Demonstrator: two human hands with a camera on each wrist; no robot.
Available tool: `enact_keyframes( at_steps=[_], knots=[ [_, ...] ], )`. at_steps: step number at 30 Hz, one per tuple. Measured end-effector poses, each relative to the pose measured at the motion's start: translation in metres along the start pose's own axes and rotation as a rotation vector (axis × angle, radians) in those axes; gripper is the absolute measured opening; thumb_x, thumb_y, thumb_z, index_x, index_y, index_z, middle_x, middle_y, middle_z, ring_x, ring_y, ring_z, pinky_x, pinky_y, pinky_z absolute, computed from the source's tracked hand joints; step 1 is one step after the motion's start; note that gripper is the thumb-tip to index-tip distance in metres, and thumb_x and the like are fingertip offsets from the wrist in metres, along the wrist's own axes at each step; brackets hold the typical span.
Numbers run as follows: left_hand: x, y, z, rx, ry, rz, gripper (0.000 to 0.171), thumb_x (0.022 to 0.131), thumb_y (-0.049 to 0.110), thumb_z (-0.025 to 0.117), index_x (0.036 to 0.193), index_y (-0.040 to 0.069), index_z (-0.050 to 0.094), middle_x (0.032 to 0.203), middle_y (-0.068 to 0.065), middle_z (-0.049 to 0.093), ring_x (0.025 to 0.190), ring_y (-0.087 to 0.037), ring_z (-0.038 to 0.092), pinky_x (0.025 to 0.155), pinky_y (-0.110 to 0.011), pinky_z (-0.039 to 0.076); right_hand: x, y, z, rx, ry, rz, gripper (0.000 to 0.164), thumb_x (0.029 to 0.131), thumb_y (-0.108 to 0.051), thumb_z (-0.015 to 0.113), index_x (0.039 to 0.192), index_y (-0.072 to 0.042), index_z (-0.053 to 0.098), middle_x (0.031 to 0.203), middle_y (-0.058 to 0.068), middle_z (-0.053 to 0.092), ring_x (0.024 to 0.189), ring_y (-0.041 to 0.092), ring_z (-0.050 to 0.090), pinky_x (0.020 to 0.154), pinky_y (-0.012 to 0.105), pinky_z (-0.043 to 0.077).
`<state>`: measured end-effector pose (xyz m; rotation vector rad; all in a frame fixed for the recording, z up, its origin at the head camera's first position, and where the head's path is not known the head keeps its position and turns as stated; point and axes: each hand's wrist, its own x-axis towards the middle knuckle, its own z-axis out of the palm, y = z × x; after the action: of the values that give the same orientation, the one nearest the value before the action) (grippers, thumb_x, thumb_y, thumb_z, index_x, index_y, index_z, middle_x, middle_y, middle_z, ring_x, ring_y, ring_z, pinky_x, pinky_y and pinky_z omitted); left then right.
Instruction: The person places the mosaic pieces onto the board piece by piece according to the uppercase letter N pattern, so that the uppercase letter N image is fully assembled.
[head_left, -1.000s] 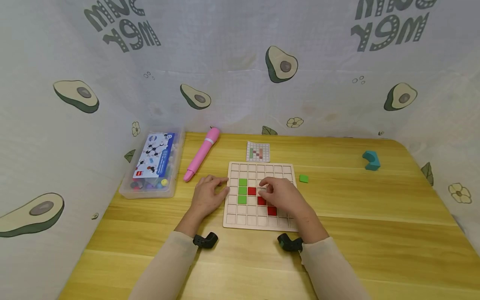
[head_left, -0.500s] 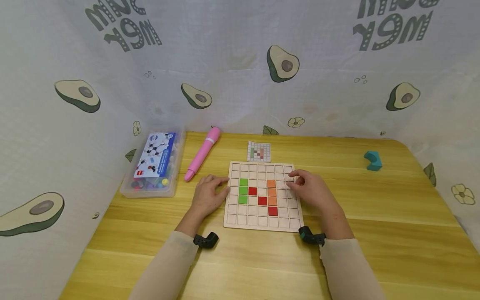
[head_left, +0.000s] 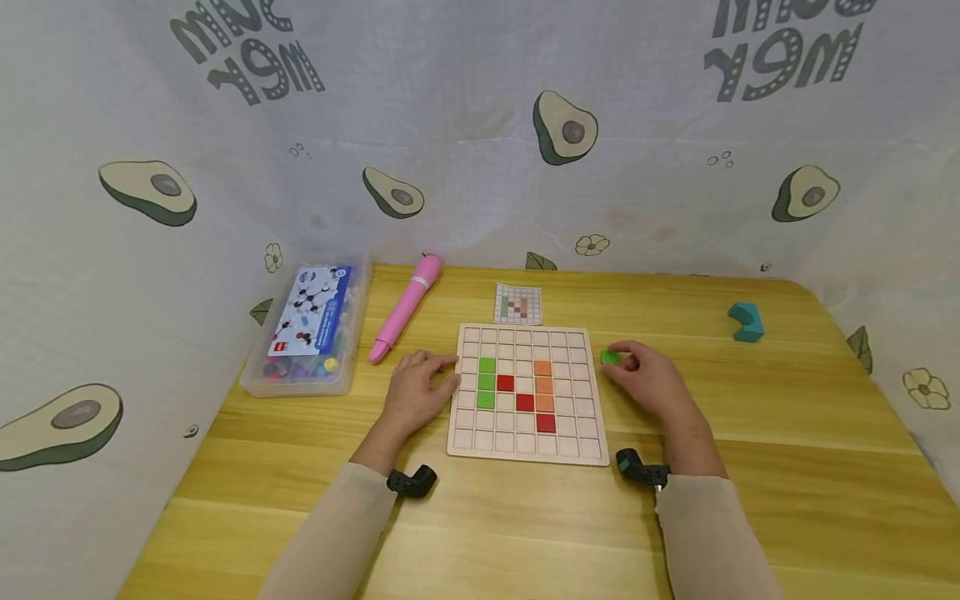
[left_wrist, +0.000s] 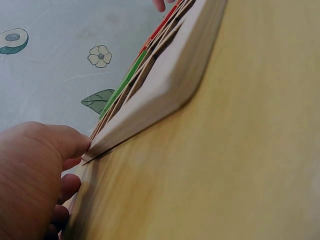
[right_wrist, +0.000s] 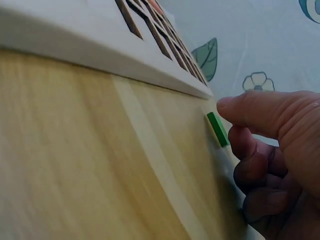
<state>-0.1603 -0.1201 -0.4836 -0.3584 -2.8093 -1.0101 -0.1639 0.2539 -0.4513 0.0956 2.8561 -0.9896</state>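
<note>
A pale wooden grid board [head_left: 525, 447] lies flat on the table. It carries a column of green tiles [head_left: 487, 382], a diagonal of red tiles [head_left: 525, 402] and a column of orange tiles [head_left: 543, 385]. My left hand [head_left: 415, 393] rests on the table with its fingers straight against the board's left edge; in the left wrist view its thumb [left_wrist: 75, 142] touches the board [left_wrist: 165, 85]. My right hand [head_left: 626, 364] is just right of the board. It pinches a loose green tile [head_left: 610, 357] lying on the table. In the right wrist view the tile [right_wrist: 217, 129] sits between thumb and finger.
A small pattern card [head_left: 517, 303] lies behind the board. A pink pen [head_left: 403, 307] and a clear plastic box [head_left: 303, 329] of small parts sit at the back left, a teal block [head_left: 744, 322] at the far right. Avocado-print cloth walls close in the table.
My right hand left the middle of the board, uncovering the orange tiles, and moved right to the loose green tile. The left hand has not moved.
</note>
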Motion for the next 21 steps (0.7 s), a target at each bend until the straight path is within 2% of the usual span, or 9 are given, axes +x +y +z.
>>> enact_keyframes(
  at_steps=[11, 21],
  knots=[
    [0.0000, 0.0015, -0.0003, -0.014, -0.013, -0.009, 0.036, 0.095, 0.033, 0.069, 0.129, 0.019, 0.072, 0.111, -0.004, 0.069, 0.106, -0.025, 0.057, 0.096, -0.043, 0.044, 0.0002, 0.0075, 0.0017, -0.022, 0.028, 0.050, 0.053, 0.100, -0.032, 0.063, 0.143, -0.004, 0.053, 0.096, 0.010, 0.059, 0.081, 0.024, 0.053, 0.069, 0.031, 0.040],
    [-0.0009, 0.0011, -0.0001, -0.015, -0.008, -0.011, 0.036, 0.095, 0.033, 0.069, 0.129, 0.019, 0.072, 0.111, -0.004, 0.069, 0.105, -0.025, 0.057, 0.095, -0.043, 0.044, -0.0018, 0.0057, 0.0065, -0.023, 0.072, 0.090, 0.045, 0.101, -0.031, 0.060, 0.136, -0.004, 0.059, 0.097, 0.011, 0.060, 0.082, 0.025, 0.053, 0.069, 0.031, 0.040]
  ],
)
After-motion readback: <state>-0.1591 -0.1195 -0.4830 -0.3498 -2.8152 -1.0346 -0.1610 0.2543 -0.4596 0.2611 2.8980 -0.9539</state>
